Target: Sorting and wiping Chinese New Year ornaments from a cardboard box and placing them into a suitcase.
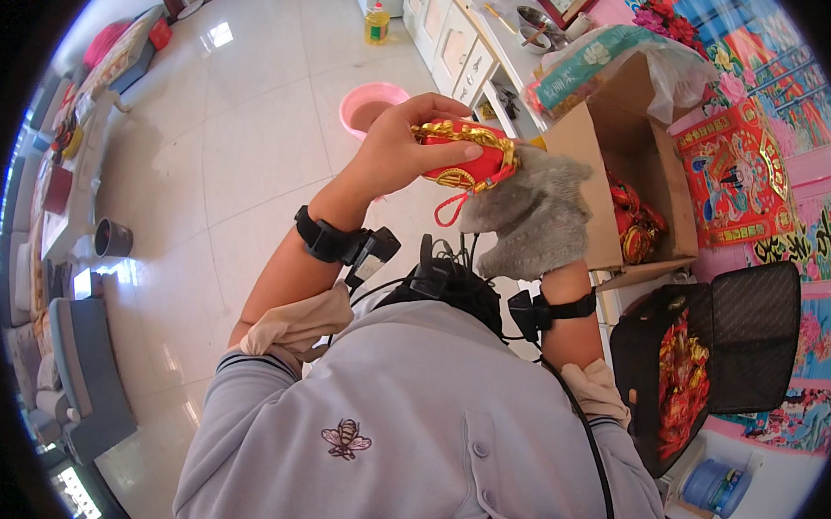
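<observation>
My left hand [407, 145] grips a red and gold hanging ornament [477, 156], its thumb across the front and its fingers over the top. A red cord loop hangs from the ornament's lower edge. Against the ornament's right end lies a fluffy grey cloth or mitt [542, 212], which covers my right hand; its fingers are hidden. Just right of the cloth stands an open cardboard box [580, 217] with more red and gold ornaments [635, 229] in it. An open black case [753, 342] lower right holds further red and gold decorations [682, 387].
Beyond my left hand, a pink basin [373, 94] and an oil bottle [377, 26] stand on the tiled floor. A white counter [477, 10] carries bowls [534, 38]. A plastic-wrapped pack [581, 68] rests by the box. Cables run across my shirt. A dark bin [113, 238] stands left.
</observation>
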`<state>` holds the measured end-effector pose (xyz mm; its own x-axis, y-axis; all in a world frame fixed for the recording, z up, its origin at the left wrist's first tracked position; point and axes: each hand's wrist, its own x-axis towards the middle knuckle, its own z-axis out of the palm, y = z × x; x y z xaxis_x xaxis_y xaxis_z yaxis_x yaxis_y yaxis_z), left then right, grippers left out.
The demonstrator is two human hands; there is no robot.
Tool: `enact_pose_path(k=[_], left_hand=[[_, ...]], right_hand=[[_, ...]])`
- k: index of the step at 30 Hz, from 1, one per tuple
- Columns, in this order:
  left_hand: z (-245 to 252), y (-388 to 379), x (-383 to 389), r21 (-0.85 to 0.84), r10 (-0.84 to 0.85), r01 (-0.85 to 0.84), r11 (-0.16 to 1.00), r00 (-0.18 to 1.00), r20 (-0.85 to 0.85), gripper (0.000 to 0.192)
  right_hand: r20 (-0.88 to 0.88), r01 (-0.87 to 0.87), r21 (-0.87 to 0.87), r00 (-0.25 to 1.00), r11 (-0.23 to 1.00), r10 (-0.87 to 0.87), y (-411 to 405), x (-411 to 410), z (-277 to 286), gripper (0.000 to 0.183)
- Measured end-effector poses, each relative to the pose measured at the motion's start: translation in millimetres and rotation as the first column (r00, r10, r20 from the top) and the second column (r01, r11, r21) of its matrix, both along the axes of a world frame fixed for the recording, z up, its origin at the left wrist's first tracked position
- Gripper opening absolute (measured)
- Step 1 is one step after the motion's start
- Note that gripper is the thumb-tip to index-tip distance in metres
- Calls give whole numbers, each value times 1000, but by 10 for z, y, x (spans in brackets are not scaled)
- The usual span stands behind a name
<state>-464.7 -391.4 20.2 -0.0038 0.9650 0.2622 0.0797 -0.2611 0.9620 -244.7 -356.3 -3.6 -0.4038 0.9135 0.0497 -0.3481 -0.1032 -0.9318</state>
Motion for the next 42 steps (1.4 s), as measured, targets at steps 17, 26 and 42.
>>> enact_pose_path(k=[17, 26, 42], left_hand=[[-69, 156, -17, -48, -116, 131, 990, 962, 247, 62], [-118, 197, 66, -116, -141, 186, 976, 939, 315, 68], [-166, 244, 67, -244, 0, 72, 967, 959, 283, 60]], right_hand=[[-27, -17, -131, 1000, 991, 14, 85, -12, -173, 42], [-29, -27, -174, 999, 984, 22, 120, -53, -232, 43], [-28, -48, -244, 999, 969, 43, 169, -114, -283, 46]])
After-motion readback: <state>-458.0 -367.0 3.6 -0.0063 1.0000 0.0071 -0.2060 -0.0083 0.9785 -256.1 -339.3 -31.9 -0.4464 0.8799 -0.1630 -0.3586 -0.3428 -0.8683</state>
